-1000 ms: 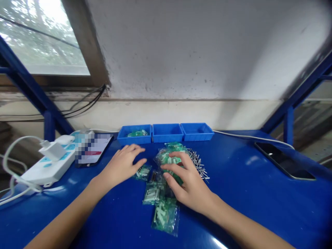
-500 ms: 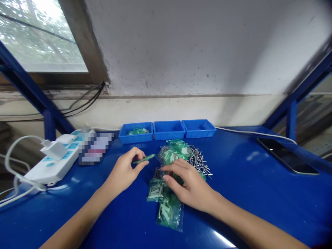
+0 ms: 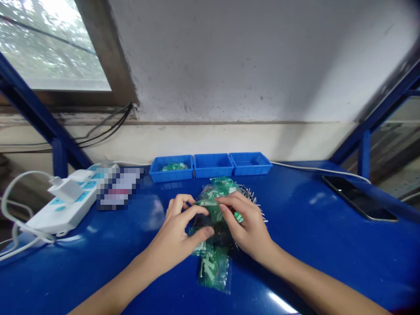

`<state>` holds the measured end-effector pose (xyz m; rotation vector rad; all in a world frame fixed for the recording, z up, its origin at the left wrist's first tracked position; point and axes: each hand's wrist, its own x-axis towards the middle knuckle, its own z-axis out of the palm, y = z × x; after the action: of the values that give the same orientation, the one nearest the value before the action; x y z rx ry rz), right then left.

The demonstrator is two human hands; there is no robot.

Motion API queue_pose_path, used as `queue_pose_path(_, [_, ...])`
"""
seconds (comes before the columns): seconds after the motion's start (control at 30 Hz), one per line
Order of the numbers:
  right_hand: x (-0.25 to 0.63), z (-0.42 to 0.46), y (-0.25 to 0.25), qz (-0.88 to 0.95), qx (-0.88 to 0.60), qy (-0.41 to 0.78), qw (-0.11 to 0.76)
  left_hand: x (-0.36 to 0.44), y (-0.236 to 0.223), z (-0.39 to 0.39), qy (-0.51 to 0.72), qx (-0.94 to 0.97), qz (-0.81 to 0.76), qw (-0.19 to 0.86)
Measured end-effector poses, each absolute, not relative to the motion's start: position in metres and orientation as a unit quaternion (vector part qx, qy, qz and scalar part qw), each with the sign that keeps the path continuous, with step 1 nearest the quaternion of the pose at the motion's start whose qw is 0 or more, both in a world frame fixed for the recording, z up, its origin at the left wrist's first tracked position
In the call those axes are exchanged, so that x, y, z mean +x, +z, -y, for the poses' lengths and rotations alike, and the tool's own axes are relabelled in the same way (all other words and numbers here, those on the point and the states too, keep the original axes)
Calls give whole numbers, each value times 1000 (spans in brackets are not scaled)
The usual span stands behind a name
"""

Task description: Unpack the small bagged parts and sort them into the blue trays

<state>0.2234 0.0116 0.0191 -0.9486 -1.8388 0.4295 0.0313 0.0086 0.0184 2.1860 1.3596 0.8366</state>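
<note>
One clear packet (image 3: 210,269) of green and pale pieces lies nearest me on the blue table (image 3: 285,197), with a second packet (image 3: 199,249) just beyond it, partly behind my left thumb. Over these, my two hands come close together: my left hand (image 3: 177,232) is loosely curled, thumb well parted from the fingers, its fingertips near the left end of a thin green packet (image 3: 208,203); my right hand (image 3: 247,218) seems to pinch that packet's right end between thumb and forefinger. So it sits between my hands, long axis running left to right, its firmer hold on the right. Beyond is a heap of packets (image 3: 218,187), too overlapped to count, many loose metal pins (image 3: 260,211) at its right. Farthest, three blue trays (image 3: 214,171) stand in a row, packets in the leftmost.
</note>
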Motion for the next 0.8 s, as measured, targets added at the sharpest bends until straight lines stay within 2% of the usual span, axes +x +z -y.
queue_pose_path(0.13, [226,-8,19,803,-318,119,490,27,29,-13,353,653,-507,439])
queue_pose_path(0.2, [225,-7,16,820,-299,118,473,25,30,-14,362,614,-500,493])
queue_pose_path(0.27, [223,-6,14,828,-300,124,457,24,30,-14,378,632,-491,465])
queue_pose_path(0.37, [220,-5,17,809,-349,142,452,23,26,-12,421,705,-475,316])
queue_pose_path(0.47, [218,-5,24,771,-395,219,449,24,20,-8,430,794,-404,148])
queue_pose_path(0.53, [217,-5,27,751,-408,282,437,24,19,-6,411,831,-362,103])
queue_pose_path(0.6, [216,-6,27,738,-419,314,425,24,20,-5,375,849,-355,114])
queue_pose_path(0.67, [216,-7,24,742,-424,298,425,24,24,-6,323,851,-378,167])
queue_pose_path(0.8, [218,-8,16,796,-381,197,427,24,27,-7,292,761,-436,380])
